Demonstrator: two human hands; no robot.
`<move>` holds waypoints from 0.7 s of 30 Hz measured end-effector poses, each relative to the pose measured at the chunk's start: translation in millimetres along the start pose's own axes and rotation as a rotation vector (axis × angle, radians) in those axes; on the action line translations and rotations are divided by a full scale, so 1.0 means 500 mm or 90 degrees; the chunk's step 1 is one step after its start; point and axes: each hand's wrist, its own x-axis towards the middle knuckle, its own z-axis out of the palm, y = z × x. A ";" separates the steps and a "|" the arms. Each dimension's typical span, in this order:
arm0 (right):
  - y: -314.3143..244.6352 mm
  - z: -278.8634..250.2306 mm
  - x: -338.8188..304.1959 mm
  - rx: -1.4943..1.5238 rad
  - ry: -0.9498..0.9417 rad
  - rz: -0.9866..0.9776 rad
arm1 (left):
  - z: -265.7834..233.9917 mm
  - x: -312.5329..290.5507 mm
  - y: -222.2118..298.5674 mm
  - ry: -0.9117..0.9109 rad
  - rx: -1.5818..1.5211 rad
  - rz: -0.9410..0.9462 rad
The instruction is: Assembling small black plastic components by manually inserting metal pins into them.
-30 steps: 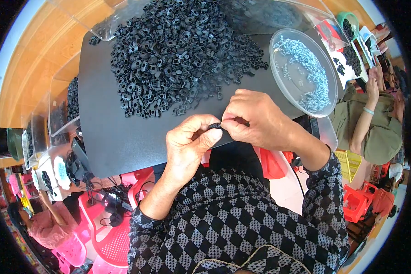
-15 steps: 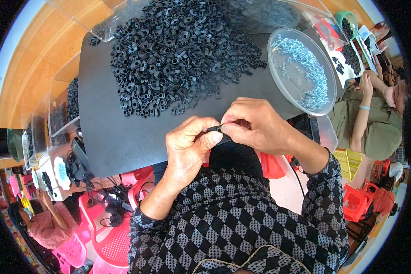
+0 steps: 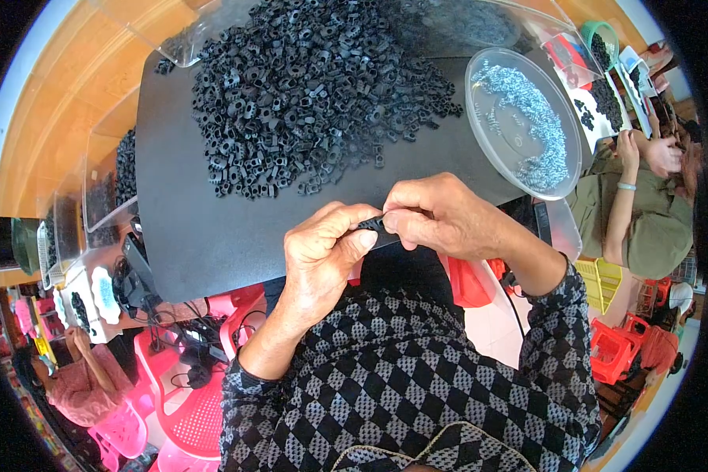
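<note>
Black plastic formed the small, elongated piece [image 3: 370, 224] held in front of the loose heap of small black parts [image 3: 291, 110], its long axis roughly sideways; the bare left hand [image 3: 318, 250] pinched its left end, the bare right hand [image 3: 439, 216] its right, both grips hiding its full shape.

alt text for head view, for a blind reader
A person's left hand holds a small black part, the right hand pinching its end, at a dark table; beyond lie a heap of black pieces and a clear dish of silvery bits.
</note>
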 end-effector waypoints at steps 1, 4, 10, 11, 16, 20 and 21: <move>-0.001 0.000 0.000 0.002 -0.002 -0.003 | -0.001 -0.001 0.000 -0.001 -0.013 -0.001; 0.008 0.001 0.003 -0.018 -0.006 -0.053 | -0.003 -0.001 -0.003 -0.006 0.002 0.016; 0.038 0.019 0.014 -0.161 0.114 -0.238 | -0.001 -0.001 0.001 -0.009 -0.010 0.004; 0.040 0.020 0.014 -0.161 0.115 -0.237 | 0.000 -0.001 0.000 -0.010 -0.010 0.004; 0.033 0.020 0.009 -0.037 0.045 -0.136 | -0.003 -0.006 -0.003 -0.006 -0.018 -0.012; 0.027 0.018 0.008 0.014 0.006 -0.101 | -0.005 -0.007 -0.003 -0.012 -0.003 -0.004; 0.029 0.019 0.009 -0.017 0.009 -0.128 | -0.005 -0.007 -0.002 -0.008 0.015 0.000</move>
